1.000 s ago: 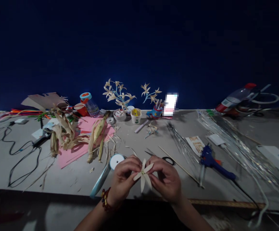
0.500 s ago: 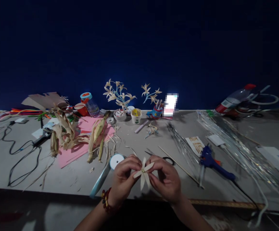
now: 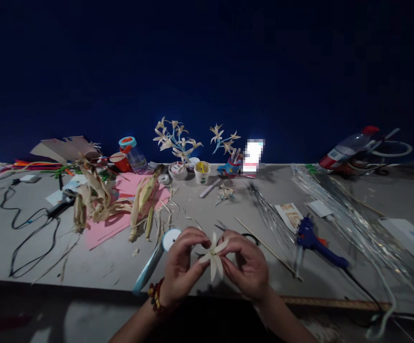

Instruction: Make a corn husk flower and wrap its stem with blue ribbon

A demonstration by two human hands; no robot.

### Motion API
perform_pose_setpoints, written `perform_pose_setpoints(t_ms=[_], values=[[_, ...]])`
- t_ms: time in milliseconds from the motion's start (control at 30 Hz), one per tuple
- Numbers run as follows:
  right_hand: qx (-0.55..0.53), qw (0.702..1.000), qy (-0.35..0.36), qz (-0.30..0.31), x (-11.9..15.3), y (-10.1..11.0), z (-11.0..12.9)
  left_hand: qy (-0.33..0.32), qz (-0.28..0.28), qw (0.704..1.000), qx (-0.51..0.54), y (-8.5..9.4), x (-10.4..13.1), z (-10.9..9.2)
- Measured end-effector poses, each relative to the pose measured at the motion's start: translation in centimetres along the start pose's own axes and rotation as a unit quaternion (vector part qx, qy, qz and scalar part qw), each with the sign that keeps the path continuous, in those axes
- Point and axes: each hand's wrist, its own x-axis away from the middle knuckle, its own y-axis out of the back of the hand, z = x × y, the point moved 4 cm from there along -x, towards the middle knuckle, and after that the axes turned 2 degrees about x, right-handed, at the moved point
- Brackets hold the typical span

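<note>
A pale husk flower [image 3: 213,257] with several narrow petals faces up between my two hands, near the table's front edge. My left hand [image 3: 186,262], with a beaded bracelet at its wrist, pinches a left petal between thumb and fingers. On the other side, my right hand [image 3: 246,263] grips the right petals with thumb and forefinger. Left of my left hand lies a roll of light-blue ribbon [image 3: 172,239]. Scissors [image 3: 251,237] lie partly hidden behind my right hand.
Corn husks [image 3: 100,195] lie on pink paper [image 3: 103,231] at the left. A blue glue gun [image 3: 321,247], a thin stick [image 3: 269,248] and clear strips [image 3: 364,228] lie to the right. Cups, a bottle [image 3: 349,147] and husk-flower branches [image 3: 178,140] stand at the back.
The fingers of my left hand have spread a little apart, with the forefinger slightly higher. The flower has tilted slightly, and my right hand has hardly moved.
</note>
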Motion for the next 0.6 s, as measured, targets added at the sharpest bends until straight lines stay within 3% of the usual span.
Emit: perform_pose_setpoints(t_ms=[133, 367, 600], values=[[0.013, 1.000, 0.005, -0.004, -0.3, 0.0, 0.2, -0.049, 0.006, 0.998, -0.049, 0.6, 0.0, -0.4], [0.025, 1.000, 0.016, 0.007, -0.5, -0.1, 0.6, -0.132, 0.070, 0.977, -0.155, 0.8, -0.7, -1.9], [0.002, 1.000, -0.002, 0.023, -0.2, -0.2, 0.1, -0.103, 0.083, 0.985, -0.111, 0.5, -0.9, -1.8]])
